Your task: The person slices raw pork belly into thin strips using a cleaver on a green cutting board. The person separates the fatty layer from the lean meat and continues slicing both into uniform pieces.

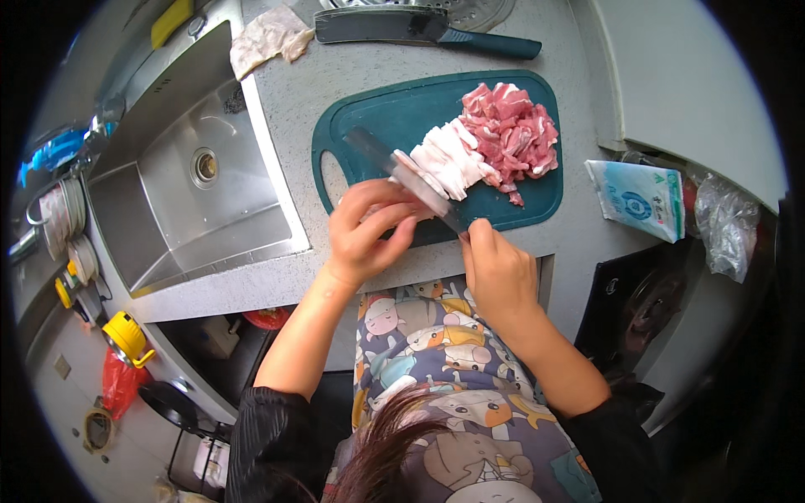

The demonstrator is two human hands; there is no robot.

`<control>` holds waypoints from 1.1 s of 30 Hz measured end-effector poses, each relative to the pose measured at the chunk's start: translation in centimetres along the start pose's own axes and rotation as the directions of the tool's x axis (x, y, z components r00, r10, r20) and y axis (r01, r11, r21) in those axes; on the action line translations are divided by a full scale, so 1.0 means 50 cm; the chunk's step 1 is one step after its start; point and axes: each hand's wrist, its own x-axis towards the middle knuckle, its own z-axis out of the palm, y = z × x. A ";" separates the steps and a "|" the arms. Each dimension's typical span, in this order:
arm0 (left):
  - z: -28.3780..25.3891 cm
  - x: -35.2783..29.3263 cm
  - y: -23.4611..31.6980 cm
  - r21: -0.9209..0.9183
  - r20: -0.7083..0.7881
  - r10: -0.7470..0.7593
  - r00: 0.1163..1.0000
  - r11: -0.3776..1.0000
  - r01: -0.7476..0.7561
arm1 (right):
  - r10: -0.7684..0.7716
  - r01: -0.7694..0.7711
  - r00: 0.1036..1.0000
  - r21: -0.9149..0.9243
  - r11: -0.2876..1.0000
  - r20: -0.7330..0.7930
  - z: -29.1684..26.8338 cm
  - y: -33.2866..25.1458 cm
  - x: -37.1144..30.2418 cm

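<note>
A dark green cutting board [386,109] lies on the counter. My right hand [501,272] is closed round the handle of a knife [419,186], whose blade slants up to the left across the board. Just left of the blade, my left hand [367,230] is curled with bent fingers over a pale piece of meat, mostly hidden beneath them. White fatty slices [449,158] lie along the blade's far side. A heap of red raw meat pieces [511,130] sits beyond them on the right of the board.
To the left is a steel sink [226,176]. A cleaver [386,27] with a dark green handle lies behind the board, near a pale piece of skin or fat [270,39]. On the right are a white and blue packet [637,199] and a clear plastic bag [728,226].
</note>
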 end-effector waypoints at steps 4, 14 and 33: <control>-0.070 0.113 0.053 0.221 0.018 0.138 0.990 0.965 -0.139 | 0.050 -0.047 0.998 0.075 0.996 -0.046 -0.009 0.002 -0.013; -0.021 0.285 0.063 0.300 0.873 -0.086 0.481 0.871 -0.389 | 0.010 -0.017 0.988 -0.041 0.999 -0.153 0.000 0.006 -0.009; -0.027 0.281 0.045 0.277 0.885 -0.134 0.447 0.922 -0.272 | -0.017 0.015 0.989 -0.016 1.000 -0.149 -0.024 -0.005 -0.026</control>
